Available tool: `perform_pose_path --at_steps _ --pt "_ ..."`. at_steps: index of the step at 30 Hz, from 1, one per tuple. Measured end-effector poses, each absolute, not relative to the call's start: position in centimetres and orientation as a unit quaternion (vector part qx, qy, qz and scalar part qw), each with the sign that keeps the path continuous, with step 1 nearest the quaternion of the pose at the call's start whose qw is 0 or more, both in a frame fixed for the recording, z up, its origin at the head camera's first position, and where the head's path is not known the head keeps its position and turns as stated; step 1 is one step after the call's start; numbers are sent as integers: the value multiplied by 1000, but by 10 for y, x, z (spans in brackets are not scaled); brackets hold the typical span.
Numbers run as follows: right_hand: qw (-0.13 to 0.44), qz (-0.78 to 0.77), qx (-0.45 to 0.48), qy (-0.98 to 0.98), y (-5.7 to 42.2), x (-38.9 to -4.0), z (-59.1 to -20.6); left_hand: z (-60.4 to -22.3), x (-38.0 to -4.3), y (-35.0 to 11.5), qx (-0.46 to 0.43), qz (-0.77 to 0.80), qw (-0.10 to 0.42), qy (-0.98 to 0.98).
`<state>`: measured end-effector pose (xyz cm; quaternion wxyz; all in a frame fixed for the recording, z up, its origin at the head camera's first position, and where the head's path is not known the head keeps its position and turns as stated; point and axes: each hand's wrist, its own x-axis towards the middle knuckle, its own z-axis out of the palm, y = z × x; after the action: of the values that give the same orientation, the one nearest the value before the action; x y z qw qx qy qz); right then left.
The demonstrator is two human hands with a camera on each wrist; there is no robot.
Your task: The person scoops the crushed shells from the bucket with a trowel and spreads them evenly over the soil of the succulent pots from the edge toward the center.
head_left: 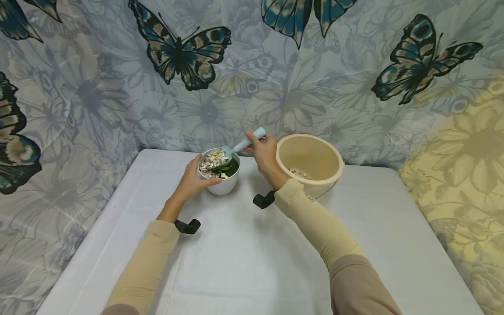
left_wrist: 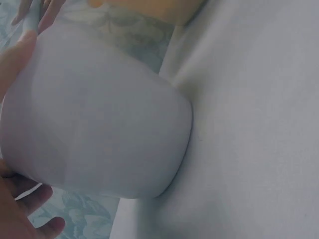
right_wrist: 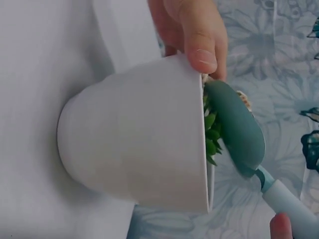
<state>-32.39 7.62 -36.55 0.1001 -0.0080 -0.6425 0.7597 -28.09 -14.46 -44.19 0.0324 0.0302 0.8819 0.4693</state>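
Observation:
A white flower pot [head_left: 222, 188] stands on the table, with green leaves [right_wrist: 211, 133] showing at its rim. My left hand [head_left: 191, 180] holds it from the left, thumb over the near rim and fingers around the far side. In my right hand [head_left: 264, 151] is the handle of a light blue garden trowel [right_wrist: 238, 127], gripped above and right of the pot. The blade lies tilted over the pot's mouth, carrying pale, mixed-colour chips [head_left: 214, 158]. In the right wrist view, the blade's underside sits close above the leaves.
A larger cream planter [head_left: 309, 187] stands right of the right hand, close beside that forearm. A few pale chips [head_left: 298, 172] lie on its bottom. White cloth covers the table [head_left: 236, 271]; a butterfly-printed curtain [head_left: 252, 87] hangs behind it.

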Motion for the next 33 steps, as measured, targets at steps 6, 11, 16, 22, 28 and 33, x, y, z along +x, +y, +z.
perform_pose_path --at_steps 6,11,16,22,28,33 --pt "90 782 -18 -616 77 -322 -363 -439 -283 -149 50 459 44 886" --pt "45 793 -28 -606 80 -320 -358 -438 -287 -153 55 477 65 875" --pt "20 786 -33 -617 81 -319 -355 -441 -285 -150 41 481 48 874" --pt "40 764 -15 -644 76 -317 -355 -442 -279 -146 30 462 29 886" --pt "47 733 -2 -679 75 -316 -355 -440 -282 -150 43 470 48 880" --pt "53 726 4 -686 75 -315 -354 -439 -282 -149 37 490 58 869"
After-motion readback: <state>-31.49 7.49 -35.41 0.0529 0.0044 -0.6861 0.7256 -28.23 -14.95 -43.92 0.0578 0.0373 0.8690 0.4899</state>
